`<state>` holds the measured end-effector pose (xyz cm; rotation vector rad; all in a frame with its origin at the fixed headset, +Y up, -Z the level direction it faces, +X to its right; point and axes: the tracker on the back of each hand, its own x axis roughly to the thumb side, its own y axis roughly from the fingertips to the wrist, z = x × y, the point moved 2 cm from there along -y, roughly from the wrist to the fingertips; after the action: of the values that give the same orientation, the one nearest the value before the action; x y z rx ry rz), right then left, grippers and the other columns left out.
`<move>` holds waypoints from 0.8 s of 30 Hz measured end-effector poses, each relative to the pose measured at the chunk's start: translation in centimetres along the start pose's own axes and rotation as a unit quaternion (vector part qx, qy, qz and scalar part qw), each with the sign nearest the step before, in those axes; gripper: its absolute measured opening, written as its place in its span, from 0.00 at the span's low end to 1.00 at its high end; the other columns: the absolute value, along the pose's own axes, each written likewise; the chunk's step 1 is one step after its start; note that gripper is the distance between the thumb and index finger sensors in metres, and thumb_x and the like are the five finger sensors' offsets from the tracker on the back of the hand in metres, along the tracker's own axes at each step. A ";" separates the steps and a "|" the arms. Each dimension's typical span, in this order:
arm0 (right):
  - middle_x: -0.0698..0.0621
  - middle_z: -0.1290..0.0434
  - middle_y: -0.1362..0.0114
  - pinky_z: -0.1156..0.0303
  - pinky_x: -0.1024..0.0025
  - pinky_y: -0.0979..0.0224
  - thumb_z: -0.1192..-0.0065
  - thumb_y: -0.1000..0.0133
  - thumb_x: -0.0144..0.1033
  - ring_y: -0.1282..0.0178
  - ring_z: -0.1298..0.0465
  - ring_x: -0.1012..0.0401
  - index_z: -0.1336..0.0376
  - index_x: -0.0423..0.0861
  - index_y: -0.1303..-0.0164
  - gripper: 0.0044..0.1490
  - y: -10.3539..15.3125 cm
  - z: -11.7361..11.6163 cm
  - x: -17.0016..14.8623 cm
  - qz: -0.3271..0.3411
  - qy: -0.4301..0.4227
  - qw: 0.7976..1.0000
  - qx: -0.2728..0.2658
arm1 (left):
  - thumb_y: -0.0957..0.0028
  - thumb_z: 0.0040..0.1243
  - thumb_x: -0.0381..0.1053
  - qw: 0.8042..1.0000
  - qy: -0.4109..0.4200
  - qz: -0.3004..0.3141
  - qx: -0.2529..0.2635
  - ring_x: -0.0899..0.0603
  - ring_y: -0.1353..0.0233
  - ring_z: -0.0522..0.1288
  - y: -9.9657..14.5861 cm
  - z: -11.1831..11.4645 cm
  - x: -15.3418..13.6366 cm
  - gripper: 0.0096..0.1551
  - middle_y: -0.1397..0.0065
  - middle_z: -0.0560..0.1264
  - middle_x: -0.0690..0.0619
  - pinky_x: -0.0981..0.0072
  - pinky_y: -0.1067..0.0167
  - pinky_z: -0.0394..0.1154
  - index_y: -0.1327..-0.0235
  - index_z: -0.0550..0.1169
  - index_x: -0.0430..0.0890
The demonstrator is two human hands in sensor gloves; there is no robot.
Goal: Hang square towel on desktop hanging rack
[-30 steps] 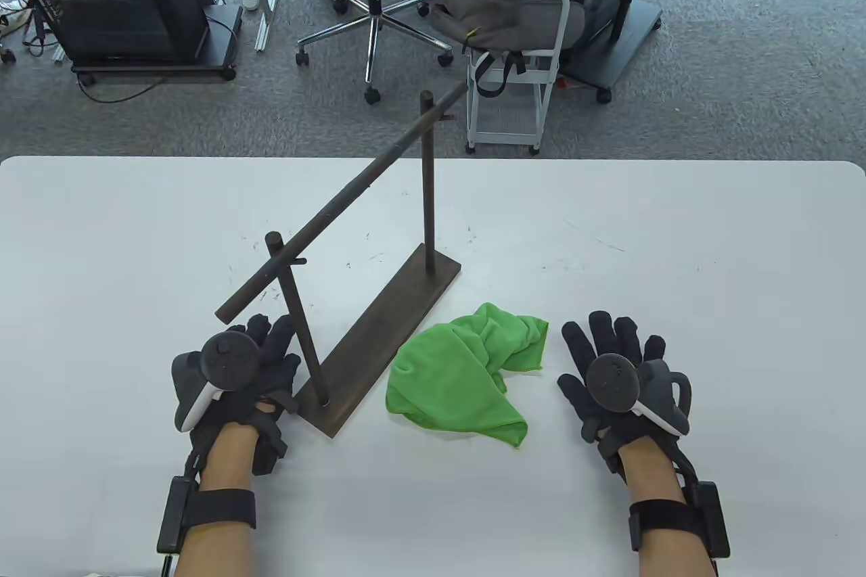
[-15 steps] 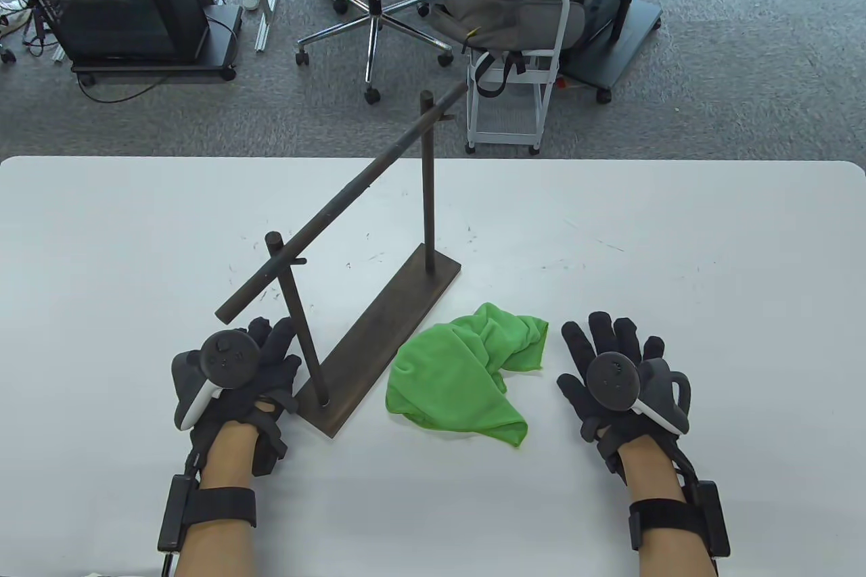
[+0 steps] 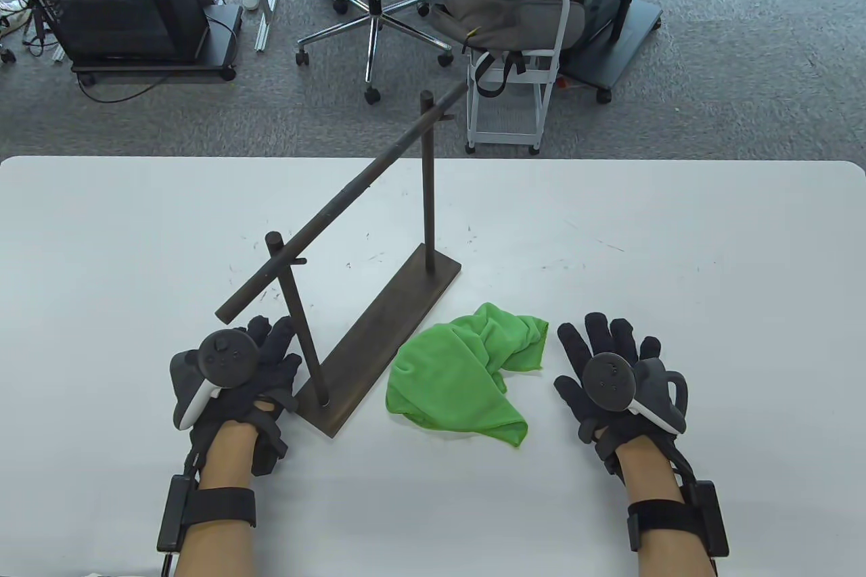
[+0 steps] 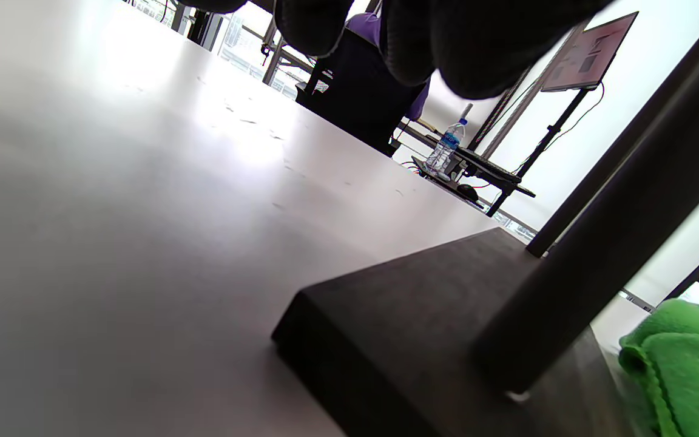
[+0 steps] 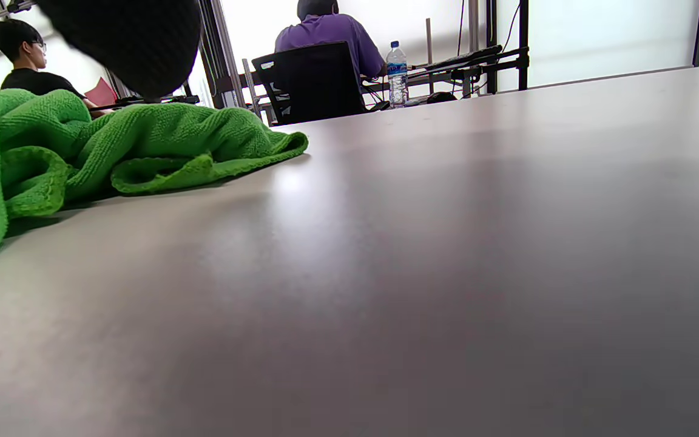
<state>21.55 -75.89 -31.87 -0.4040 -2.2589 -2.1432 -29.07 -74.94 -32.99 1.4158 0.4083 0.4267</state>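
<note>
Towel (image 3: 460, 374) unhung, crumpled at 3 o'clock of rack (image 3: 352, 252) base; nothing done.
Right hand (image 3: 609, 377) spread flat, empty; left hand (image 3: 233, 374) beside rack, holds nothing.

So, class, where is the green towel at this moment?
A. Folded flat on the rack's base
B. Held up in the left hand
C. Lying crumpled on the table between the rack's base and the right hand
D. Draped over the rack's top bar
C: the green towel lies bunched on the table, between the rack base and the open right hand; neither hand touches it, and the top bar is bare.
</note>
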 end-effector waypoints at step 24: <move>0.47 0.72 0.14 0.71 0.23 0.30 0.29 0.46 0.54 0.16 0.65 0.36 0.71 0.69 0.28 0.60 -0.6 2.4 6.3 0.125 -0.003 0.992 -0.032 | 0.44 0.61 0.54 1.000 0.009 0.001 -0.005 0.21 0.18 0.47 0.3 0.2 0.1 0.37 0.16 0.54 0.41 0.22 0.35 0.41 0.19 0.68 0.52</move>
<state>15.77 -72.34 -31.48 -0.6557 -2.0212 -2.0911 -28.94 -75.02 -32.64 1.4025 0.4197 0.4428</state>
